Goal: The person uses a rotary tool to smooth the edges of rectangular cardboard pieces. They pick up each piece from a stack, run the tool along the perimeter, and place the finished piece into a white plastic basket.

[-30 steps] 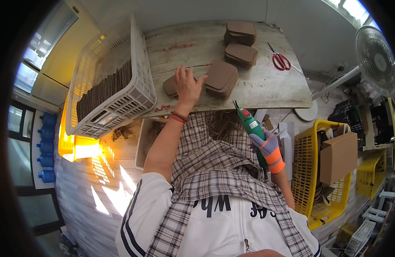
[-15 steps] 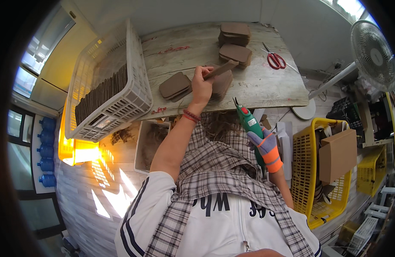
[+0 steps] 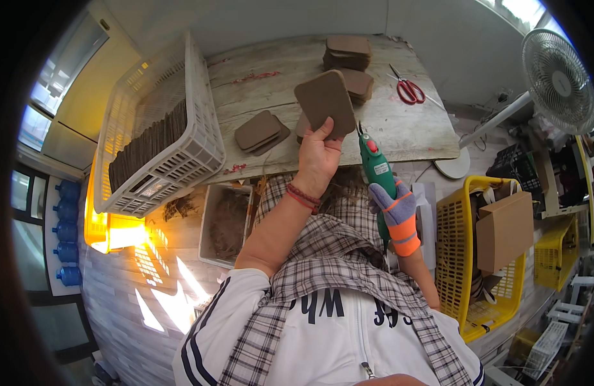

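My bare left hand [image 3: 321,156] pinches a flat brown rounded pad [image 3: 325,103] by its near edge, thumb on top, and holds it up over the table. In a grey and orange work glove, my right hand [image 3: 393,209] is wrapped around a green handheld power tool [image 3: 376,166] with a red button. The tool's dark pointed tip is close to the pad's lower right corner; whether they touch I cannot tell. Left of the pad lie a few similar brown pads [image 3: 261,132] on the table. Stacks of them [image 3: 347,53] stand at the far side, one partly hidden by the held pad.
Red-handled scissors [image 3: 409,90] lie on the worn wooden table [image 3: 265,96], at the right. A white crate [image 3: 204,128] packed with brown pads stands on its left. Below are a white bin [image 3: 226,225] with brown scraps and a yellow basket [image 3: 453,257] with cardboard. A fan [image 3: 557,80] stands right.
My left hand has turned the pad from edge-on to face-up, bringing it nearer the tool's tip. The right hand with the tool has shifted slightly up and left.
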{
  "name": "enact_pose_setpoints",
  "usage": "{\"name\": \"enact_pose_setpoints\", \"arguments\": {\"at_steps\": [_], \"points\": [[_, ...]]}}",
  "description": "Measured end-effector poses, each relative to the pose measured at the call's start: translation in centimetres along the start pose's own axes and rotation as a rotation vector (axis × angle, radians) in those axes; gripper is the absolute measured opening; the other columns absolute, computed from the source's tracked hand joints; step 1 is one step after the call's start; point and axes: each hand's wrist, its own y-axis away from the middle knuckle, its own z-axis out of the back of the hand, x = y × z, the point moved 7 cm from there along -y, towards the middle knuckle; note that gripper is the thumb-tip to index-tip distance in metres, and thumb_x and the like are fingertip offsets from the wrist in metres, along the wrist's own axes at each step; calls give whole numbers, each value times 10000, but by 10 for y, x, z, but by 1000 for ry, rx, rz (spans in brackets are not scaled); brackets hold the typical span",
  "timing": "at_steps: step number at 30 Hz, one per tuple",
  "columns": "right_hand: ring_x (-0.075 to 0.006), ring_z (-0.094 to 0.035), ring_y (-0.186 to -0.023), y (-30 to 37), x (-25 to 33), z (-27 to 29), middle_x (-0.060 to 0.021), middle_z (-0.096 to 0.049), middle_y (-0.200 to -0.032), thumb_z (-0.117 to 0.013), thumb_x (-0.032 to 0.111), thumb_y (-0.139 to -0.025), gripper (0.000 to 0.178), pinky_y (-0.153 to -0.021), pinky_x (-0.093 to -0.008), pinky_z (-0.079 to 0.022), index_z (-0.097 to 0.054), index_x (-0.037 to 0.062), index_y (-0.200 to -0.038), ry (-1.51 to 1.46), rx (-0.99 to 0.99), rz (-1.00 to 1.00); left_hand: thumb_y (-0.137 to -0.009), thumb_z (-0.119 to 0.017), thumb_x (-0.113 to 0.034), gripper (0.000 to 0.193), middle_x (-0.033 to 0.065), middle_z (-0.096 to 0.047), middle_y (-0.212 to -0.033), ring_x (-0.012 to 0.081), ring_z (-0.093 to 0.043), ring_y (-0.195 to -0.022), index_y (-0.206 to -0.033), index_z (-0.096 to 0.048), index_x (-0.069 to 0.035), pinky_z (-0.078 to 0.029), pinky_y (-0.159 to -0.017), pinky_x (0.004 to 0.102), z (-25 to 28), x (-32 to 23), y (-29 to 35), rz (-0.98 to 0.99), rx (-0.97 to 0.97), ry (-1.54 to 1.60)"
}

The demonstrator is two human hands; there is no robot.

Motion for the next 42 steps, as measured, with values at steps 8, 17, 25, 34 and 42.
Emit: {"name": "enact_pose_setpoints", "arguments": {"at_steps": [8,17,25,34,42], "points": [[-58,-541,-556,2,13,0,-17,-608,-698,-726,176,-792,370,-483,-192,-411,-564,-14,-1065,-43,-26,-30,-850,-581,15,381,88,-554,-1181,249,-546,-1087,-1205,-471,-68,-451,-967,390,6,21,14,87,-9,-20],[-67,-536,-542,-2,27,4,-16,-601,-679,-714,165,-802,315,-478,-198,-411,-575,-4,-1028,-84,-41,18,-874,-548,-3,338,93,-567,-1180,240,-562,-1078,-1199,-483,-68,-467,-953,401,11,42,33,186,67,-107],[-67,-537,-528,0,39,13,-25,-598,-662,-698,180,-812,261,-478,-198,-416,-586,11,-976,-55,10,-30,-864,-562,3,300,69,-603,-1135,215,-585,-1041,-1153,-538,-75,-491,-913,394,27,33,33,193,171,-273],[-60,-530,-539,12,28,27,-18,-596,-673,-719,200,-796,332,-490,-201,-429,-578,-9,-1013,120,136,-89,-809,-601,64,364,46,-645,-1048,125,-612,-925,-1164,-572,-12,-515,-816,272,35,-35,11,133,242,-776],[-59,-533,-549,17,18,21,-23,-600,-694,-724,189,-794,363,-500,-202,-433,-569,-29,-1039,225,157,-19,-786,-604,77,386,47,-641,-1050,111,-610,-926,-1165,-565,15,-502,-821,257,42,-49,16,298,298,-989]]}}
